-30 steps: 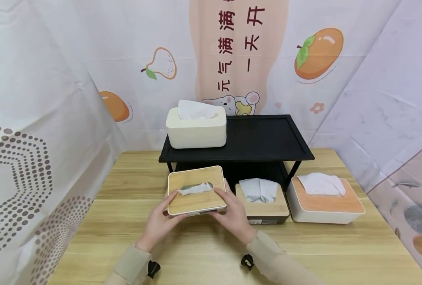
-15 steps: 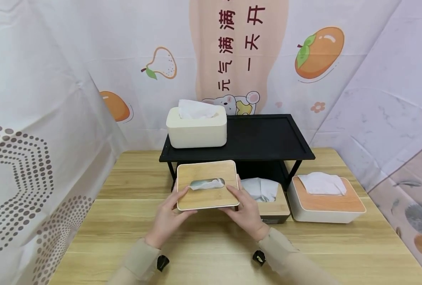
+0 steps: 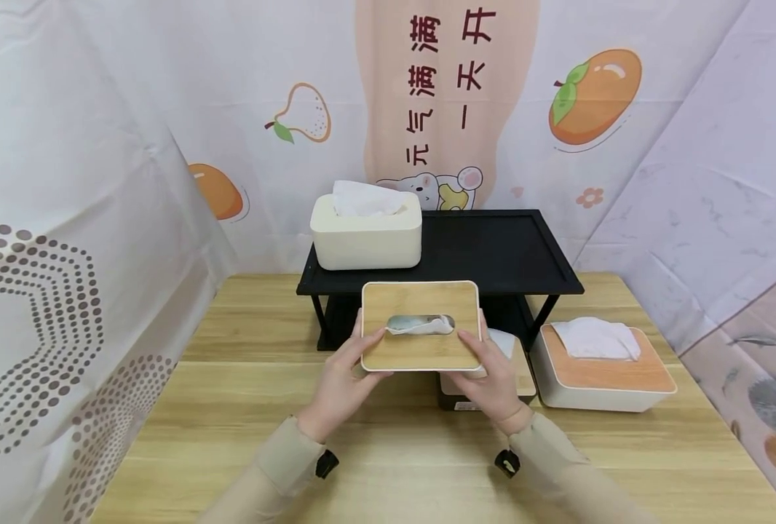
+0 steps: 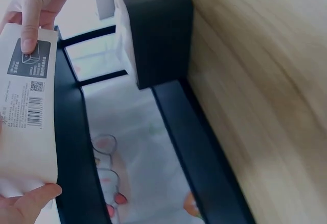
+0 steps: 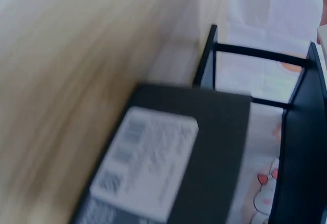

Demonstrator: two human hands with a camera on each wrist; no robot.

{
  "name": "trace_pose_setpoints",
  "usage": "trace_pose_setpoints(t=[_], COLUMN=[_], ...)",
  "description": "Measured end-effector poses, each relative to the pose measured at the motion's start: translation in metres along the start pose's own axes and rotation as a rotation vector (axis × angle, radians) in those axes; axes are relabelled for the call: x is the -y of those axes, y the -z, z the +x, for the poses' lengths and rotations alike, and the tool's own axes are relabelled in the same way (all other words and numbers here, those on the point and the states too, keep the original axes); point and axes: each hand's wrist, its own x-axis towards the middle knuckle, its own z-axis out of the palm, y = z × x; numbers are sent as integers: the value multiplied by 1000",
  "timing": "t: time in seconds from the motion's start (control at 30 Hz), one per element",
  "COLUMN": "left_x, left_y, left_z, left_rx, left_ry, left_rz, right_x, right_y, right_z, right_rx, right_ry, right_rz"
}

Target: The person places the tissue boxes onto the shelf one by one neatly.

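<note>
A tissue box with a bamboo lid (image 3: pixel 421 298) is held up in front of a black two-tier rack (image 3: pixel 486 244). My left hand (image 3: pixel 342 382) grips its left end, thumb on the lid. My right hand (image 3: pixel 493 382) grips the right end the same way. A bit of tissue (image 3: pixel 421 327) shows in the slot. In the left wrist view, a printed label (image 4: pixel 30 63) shows on the held box's side. Partly hidden behind the right hand, a dark-based tissue box (image 3: pixel 450 393) sits on the table; its white sticker (image 5: pixel 145 163) is blurred in the right wrist view.
On the rack's upper shelf, toward the left, stands a cream tissue box (image 3: pixel 367 247). A white tissue box with an orange-brown lid (image 3: pixel 614 371) rests at the right of the wooden table (image 3: pixel 244 407). A printed curtain (image 3: pixel 231 73) hangs behind and at the sides.
Both hands have carried the bamboo-lidded tissue box right and upward, and it has levelled out. It now overlaps the front edge of the rack's upper shelf in the head view.
</note>
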Motion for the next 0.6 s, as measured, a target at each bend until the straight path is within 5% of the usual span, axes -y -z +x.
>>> trace_pose_setpoints(t=[0.23, 0.6], left_x=[-10, -18], left_y=[-12, -30], left_z=[18, 37], left_rx=[10, 103], left_ry=[-103, -128], left_rz=[49, 49], right_x=[-9, -25], right_y=[22, 44], right_z=[7, 8], right_rx=[-14, -38], right_ry=[-26, -21], right_rz=[-38, -15])
